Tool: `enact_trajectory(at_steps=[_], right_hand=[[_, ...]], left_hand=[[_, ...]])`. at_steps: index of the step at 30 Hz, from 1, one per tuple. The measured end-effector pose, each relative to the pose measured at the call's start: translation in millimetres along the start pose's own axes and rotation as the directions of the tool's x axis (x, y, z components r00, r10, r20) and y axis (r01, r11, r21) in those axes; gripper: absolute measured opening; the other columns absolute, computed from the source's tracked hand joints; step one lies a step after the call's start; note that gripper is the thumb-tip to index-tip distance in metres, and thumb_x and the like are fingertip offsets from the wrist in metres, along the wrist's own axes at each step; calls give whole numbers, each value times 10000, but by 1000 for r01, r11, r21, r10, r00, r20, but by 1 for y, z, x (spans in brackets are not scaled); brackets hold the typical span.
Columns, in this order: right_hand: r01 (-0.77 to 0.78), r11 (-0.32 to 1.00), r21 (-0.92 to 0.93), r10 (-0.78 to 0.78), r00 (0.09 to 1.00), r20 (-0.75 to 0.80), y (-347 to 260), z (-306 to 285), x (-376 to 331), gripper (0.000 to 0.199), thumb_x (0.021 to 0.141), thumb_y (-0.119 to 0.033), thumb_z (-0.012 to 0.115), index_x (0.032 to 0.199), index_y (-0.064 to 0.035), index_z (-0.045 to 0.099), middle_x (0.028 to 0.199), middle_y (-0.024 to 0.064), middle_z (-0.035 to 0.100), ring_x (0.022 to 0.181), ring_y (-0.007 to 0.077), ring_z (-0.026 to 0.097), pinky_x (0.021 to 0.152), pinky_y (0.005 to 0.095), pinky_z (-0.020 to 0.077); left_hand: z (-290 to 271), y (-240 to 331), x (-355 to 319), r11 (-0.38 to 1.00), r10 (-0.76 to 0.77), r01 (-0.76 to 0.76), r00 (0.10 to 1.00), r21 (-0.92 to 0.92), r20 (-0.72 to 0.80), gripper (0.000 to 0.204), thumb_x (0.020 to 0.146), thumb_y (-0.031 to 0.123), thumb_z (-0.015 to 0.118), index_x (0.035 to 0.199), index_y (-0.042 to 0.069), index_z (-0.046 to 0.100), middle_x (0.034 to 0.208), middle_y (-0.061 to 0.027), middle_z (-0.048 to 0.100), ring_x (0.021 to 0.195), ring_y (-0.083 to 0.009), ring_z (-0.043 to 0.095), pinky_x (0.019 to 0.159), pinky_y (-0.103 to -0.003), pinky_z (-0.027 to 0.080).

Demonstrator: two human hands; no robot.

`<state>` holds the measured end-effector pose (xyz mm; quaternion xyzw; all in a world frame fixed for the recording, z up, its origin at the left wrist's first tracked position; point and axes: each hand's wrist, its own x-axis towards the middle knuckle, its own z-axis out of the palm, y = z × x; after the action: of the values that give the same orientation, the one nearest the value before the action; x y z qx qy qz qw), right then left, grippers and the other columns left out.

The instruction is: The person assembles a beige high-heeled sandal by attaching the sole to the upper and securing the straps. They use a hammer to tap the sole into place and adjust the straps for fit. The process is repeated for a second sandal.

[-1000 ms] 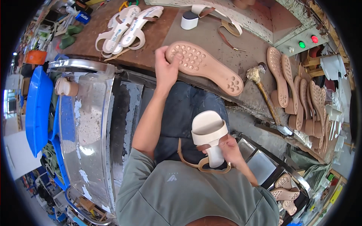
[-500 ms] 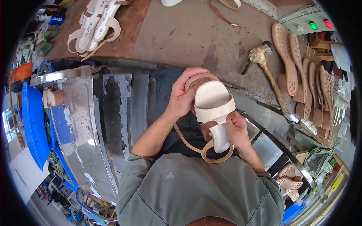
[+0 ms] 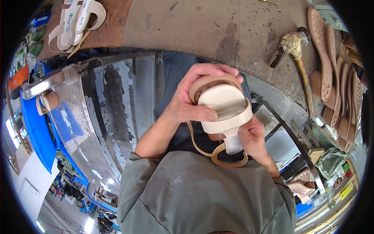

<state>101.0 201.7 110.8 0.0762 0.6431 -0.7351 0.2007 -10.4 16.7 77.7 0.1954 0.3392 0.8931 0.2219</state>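
Over my lap is a cream sandal upper (image 3: 228, 124) with a wide toe band and a pale insole (image 3: 222, 99), its toe pointing away from me. A tan sole (image 3: 230, 78) lies against its far side, the rim showing round the toe with a narrow gap. My left hand (image 3: 184, 95) is closed round both, fingers over the sole and thumb pressed on the insole edge. On the right, my right hand (image 3: 255, 138) grips the sandal by its brown-tan side piece; some fingers are hidden behind it. A tan ankle strap (image 3: 230, 162) hangs in a loop below.
On the bench (image 3: 175, 31) lie a taped hammer (image 3: 298, 58) at right and cream sandal uppers (image 3: 76, 23) at far left. Perforated tan soles (image 3: 321, 50) stand in a row at the right edge. A worn metal machine part (image 3: 97, 117) and blue bin (image 3: 37, 132) are left.
The sandal and sole have tipped, so the toe opening shows more and the heel end less. My left thumb has come over onto the insole. The view has shifted slightly.
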Motion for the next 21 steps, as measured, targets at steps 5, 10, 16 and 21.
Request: enact_trajectory(at_steps=[5,10,16,21], right_hand=[[-25,999,-28,25,999,-27,-2,0,-2,261,935,-179,544,1137,-15,518,940,30,641,864,71,569,762,234,462],[-1,1000,-30,1,1000,-7,-5,-2,-5,216,935,-158,542,1087,-6,522,920,35,641,846,74,583,746,234,468],[29,999,-31,-30,999,-39,-10,0,-5,170,928,-121,543,1047,-1,528,850,33,646,799,80,598,718,232,472],[34,994,-104,-36,999,-12,-8,-4,-7,125,919,-46,505,1033,-4,536,814,37,654,784,81,610,703,227,474]], left_hand=[[7,0,-1,999,23,-22,1000,38,-17,524,748,74,661,1209,78,411,1274,-261,415,1182,-463,455,935,-552,437],[14,1,0,996,49,-49,999,70,-3,492,770,59,630,1207,80,406,1258,-259,427,1162,-466,470,929,-551,444],[22,4,-1,996,56,-54,998,73,-25,458,796,76,608,1206,80,405,1245,-259,435,1147,-469,480,924,-556,445],[28,6,-2,994,50,-46,998,95,-42,438,803,74,599,1196,80,408,1241,-258,437,1145,-470,481,922,-556,446]])
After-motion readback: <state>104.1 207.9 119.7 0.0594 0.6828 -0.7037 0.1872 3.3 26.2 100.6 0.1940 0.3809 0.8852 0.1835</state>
